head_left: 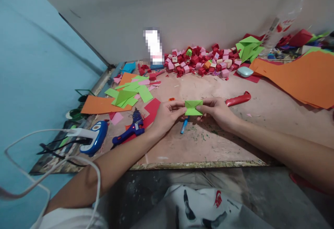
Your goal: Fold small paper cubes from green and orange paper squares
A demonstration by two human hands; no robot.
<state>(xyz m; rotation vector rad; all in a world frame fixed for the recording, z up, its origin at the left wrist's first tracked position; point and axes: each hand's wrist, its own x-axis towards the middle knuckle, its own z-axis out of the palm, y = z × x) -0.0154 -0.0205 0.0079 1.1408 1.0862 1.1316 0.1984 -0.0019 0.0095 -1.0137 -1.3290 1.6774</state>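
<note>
**Fig. 1. A green fold pinched between two hands, and the hazards about it**

We see the green fold [193, 107] held just above the counter [208, 149], near its middle. The left hand [167, 116] grasps the fold's left end between thumb and fingers, and the right hand [217, 110] grasps the right end likewise. Neither hand is free.

We judge four risks.

(a) The two grips pull against each other, so an uneven tug could tear the paper or spring its creases open.

(b) A blue pen [184, 126] lies on the counter directly beneath the fold. Pressing the fold flat there would crease it over the barrel.

(c) A glue gun [132, 126] rests on red paper near the left wrist, with a small red light showing on its body. If it is hot, a sideways sweep of the left forearm could meet it.

(d) A white cable [100, 183] crosses in front of the left forearm, where a snag could jerk that grip.

The red cutter [238, 99] lies just beyond the right hand, and we cannot tell whether its blade is out. The cubes [200, 62] along the wall stand well apart.
</note>
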